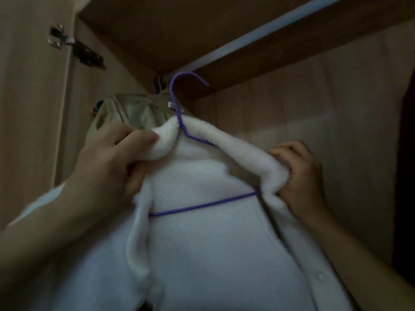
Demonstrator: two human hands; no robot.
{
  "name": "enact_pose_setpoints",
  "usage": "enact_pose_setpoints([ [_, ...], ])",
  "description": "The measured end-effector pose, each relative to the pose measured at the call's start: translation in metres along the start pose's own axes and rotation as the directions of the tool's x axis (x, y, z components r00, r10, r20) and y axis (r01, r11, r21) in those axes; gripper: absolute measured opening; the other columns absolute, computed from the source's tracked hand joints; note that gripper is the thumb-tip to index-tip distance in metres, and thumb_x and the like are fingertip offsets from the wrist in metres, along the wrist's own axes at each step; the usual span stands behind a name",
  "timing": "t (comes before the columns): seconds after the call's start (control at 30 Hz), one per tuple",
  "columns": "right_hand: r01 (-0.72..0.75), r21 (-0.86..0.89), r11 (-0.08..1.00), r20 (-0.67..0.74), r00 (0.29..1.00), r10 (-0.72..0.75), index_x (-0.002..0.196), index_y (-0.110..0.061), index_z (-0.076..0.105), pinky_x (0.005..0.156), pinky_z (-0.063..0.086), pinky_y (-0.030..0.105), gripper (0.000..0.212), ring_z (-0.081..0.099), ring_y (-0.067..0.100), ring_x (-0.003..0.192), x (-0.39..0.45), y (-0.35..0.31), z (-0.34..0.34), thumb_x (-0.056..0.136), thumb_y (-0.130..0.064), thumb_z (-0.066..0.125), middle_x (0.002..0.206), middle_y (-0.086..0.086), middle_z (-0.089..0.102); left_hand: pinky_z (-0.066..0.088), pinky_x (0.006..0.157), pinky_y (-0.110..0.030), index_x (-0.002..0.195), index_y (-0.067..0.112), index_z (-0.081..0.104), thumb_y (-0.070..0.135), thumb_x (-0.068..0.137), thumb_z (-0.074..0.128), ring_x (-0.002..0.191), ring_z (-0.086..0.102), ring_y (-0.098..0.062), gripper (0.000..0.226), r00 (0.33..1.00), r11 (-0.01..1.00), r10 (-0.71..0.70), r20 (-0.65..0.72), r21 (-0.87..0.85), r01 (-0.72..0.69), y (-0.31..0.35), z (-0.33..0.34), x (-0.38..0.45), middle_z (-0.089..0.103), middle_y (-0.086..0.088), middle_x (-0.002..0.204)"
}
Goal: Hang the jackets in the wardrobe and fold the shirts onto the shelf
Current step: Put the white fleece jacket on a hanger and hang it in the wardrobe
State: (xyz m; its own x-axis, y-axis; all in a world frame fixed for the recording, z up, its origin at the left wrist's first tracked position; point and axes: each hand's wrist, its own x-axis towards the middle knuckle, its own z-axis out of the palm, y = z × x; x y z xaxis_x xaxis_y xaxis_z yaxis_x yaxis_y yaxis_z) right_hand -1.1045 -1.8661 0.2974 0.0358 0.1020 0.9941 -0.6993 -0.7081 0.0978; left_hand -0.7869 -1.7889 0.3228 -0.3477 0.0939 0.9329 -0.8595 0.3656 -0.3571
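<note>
Both hands are closed on cloth: the left hand pinches the near flap of the collar between thumb and fingers, and the right hand bunches the far end of the same collar in a fist. Between them hangs the white fluffy fleece jacket, open at the front, so that the thin purple wire hanger shows inside, its lower bar crossing the lining and its neck rising out of the collar. Gripping the collar at two points, rather than the hanger itself, looks meant to keep the soft fleece from sliding off the narrow wire while the load is raised. The hanger's hook stands just at the pale metal wardrobe rail, which runs under the brown wooden shelf board; whether the hook already bears on the rail cannot be told from this angle. Just behind, a beige-olive garment hangs at the left end of the rail, so the white jacket is being placed beside it. A dark door hinge sits on the left wall beyond.
</note>
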Motion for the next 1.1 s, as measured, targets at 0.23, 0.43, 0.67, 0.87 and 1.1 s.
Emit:
enact_pose_setpoints([
  [0.23, 0.205, 0.01, 0.979, 0.145, 0.968, -0.204, 0.092, -0.003, 0.072, 0.069, 0.045, 0.027, 0.03, 0.062, 0.026, 0.079, 0.077, -0.002, 0.014, 0.066, -0.013, 0.064, 0.089, 0.01, 0.063, 0.026, 0.065, -0.029, 0.11, 0.002, 0.072, 0.023, 0.083, 0.044, 0.075, 0.041, -0.02, 0.044, 0.993, 0.994, 0.057, -0.103, 0.099, -0.047, -0.05, 0.003, 0.046, 0.047, -0.011, 0.083],
  [0.43, 0.001, 0.244, 0.97, 0.564, 0.813, -0.143, 0.105, -0.039, 0.068, 0.087, 0.051, 0.017, 0.031, 0.062, 0.003, 0.104, 0.124, -0.002, -0.007, 0.075, -0.033, 0.063, 0.112, -0.016, 0.063, 0.037, 0.064, -0.037, 0.112, 0.001, 0.071, 0.008, 0.079, 0.055, 0.075, 0.05, -0.033, 0.036, 0.982, 0.99, 0.002, -0.191, 0.141, 0.025, -0.083, 0.011, 0.068, 0.051, -0.018, 0.083],
  [0.67, 0.07, 0.124, 0.99, 0.477, 0.87, -0.121, 0.111, -0.035, 0.064, 0.075, 0.054, 0.02, 0.043, 0.058, -0.001, 0.096, 0.126, 0.001, 0.039, 0.073, -0.053, 0.07, 0.103, -0.021, 0.059, 0.038, 0.061, -0.038, 0.108, 0.0, 0.07, 0.006, 0.079, 0.06, 0.074, 0.047, -0.03, 0.031, 0.984, 0.972, 0.089, -0.156, 0.231, -0.051, -0.092, 0.027, 0.073, 0.051, -0.018, 0.083],
  [0.87, 0.091, 0.093, 0.992, 0.345, 0.931, -0.118, 0.115, -0.027, 0.059, 0.079, 0.056, 0.031, 0.039, 0.058, 0.004, 0.092, 0.117, 0.026, 0.106, 0.081, -0.032, 0.076, 0.105, -0.011, 0.058, 0.039, 0.062, -0.038, 0.108, -0.003, 0.069, 0.003, 0.076, 0.059, 0.076, 0.048, -0.032, 0.034, 0.983, 0.934, 0.159, -0.092, 0.335, -0.12, -0.103, 0.045, 0.084, 0.053, -0.019, 0.087],
  [1.1, 0.134, 0.16, 0.978, 0.087, 0.985, -0.149, 0.108, -0.025, 0.058, 0.072, 0.042, 0.01, 0.029, 0.051, -0.001, 0.089, 0.156, 0.059, 0.184, 0.084, -0.025, 0.074, 0.103, -0.009, 0.053, 0.041, 0.064, -0.043, 0.103, 0.002, 0.063, 0.009, 0.071, 0.053, 0.08, 0.047, -0.033, 0.034, 0.982, 0.878, 0.177, -0.059, 0.461, -0.131, -0.133, 0.061, 0.128, 0.053, -0.019, 0.091],
])
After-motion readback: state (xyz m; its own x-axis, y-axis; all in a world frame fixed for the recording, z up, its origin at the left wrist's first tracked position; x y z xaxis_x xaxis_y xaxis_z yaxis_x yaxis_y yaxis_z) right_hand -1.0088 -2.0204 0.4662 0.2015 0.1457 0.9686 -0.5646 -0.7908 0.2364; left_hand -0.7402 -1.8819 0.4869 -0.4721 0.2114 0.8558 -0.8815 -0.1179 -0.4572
